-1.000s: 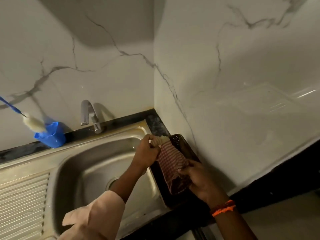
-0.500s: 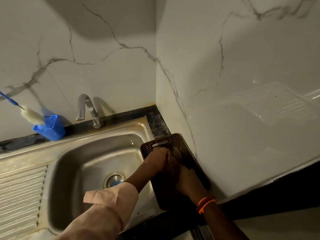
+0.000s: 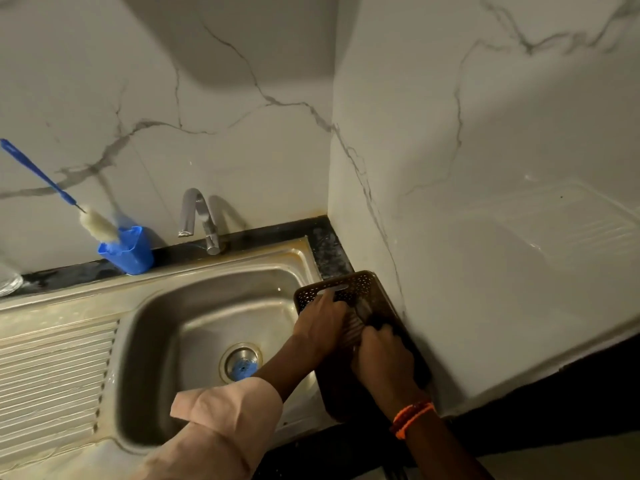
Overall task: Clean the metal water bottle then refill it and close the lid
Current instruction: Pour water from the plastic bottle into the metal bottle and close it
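Both my hands are down inside a dark brown perforated basket point(image 3: 360, 282) that sits on the counter between the sink and the right wall. My left hand point(image 3: 320, 325) lies with its fingers stretched toward the basket's far rim, pressing on a red checked cloth point(image 3: 354, 329). My right hand point(image 3: 381, 355) has its fingers curled down over the near part of that cloth. A grey shape beside the cloth is too blurred to name. No metal bottle shows plainly.
A steel sink point(image 3: 166, 306) with a drain point(image 3: 240, 363) and ribbed drainboard fills the left. A tap point(image 3: 199, 216) stands at the back. A blue cup point(image 3: 130, 251) holds a bottle brush point(image 3: 95, 225). Marble walls close the back and right.
The checked cloth was held up over the basket a second ago. Both hands have since lowered it into the basket and now press it down there.
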